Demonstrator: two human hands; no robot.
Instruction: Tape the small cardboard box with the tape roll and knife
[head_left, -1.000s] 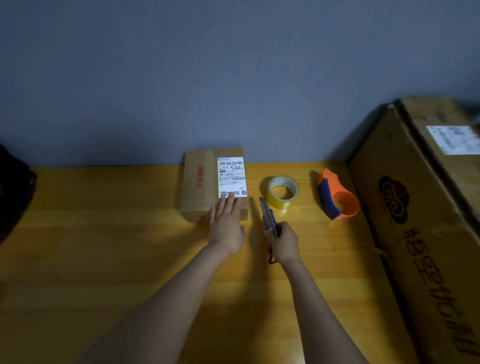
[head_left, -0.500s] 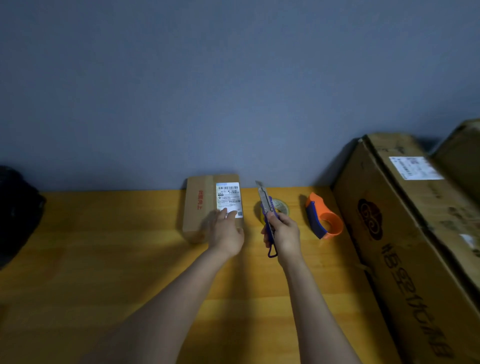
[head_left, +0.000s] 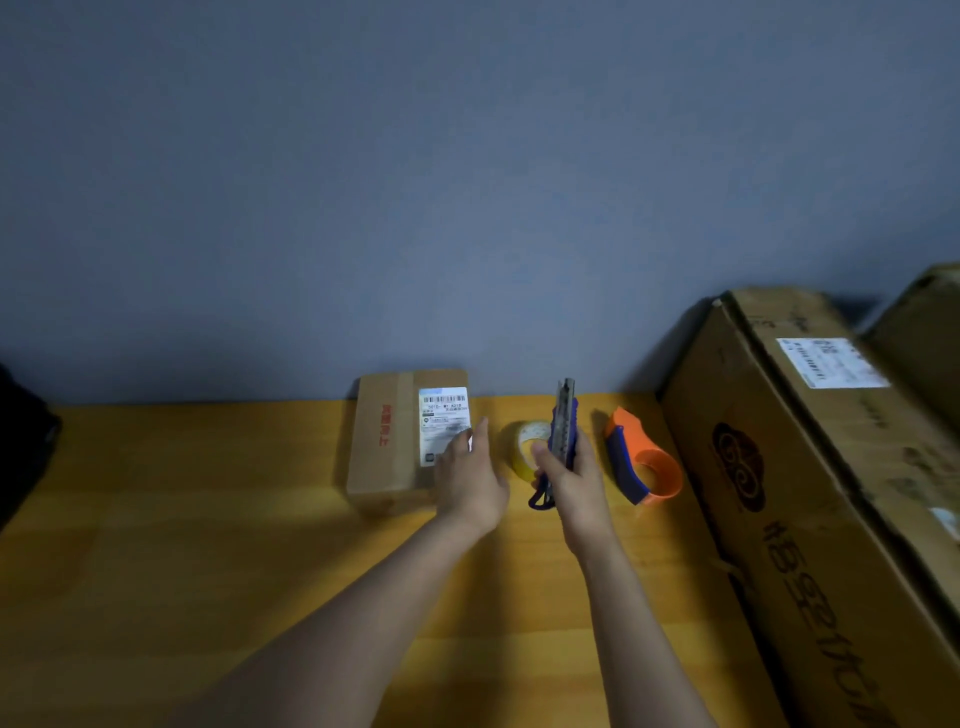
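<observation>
Cardboard small box (head_left: 395, 441) lies on the table (head_left: 182, 519) by the wall. The knife (head_left: 563, 431) has been lifted upright, gripped in the closed right hand (head_left: 571, 478); the left hand (head_left: 470, 483), open and empty, has slid off the label. Yellow tape roll (head_left: 524, 449) remains untouched, so taping is judged not begun.

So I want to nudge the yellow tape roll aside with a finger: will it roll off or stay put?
The tape roll seems to lie flat on the table, hole up, so it should slide rather than roll. It looks light and hollow, so a light push probably moves it. The right hand and knife partly hide it.
</observation>
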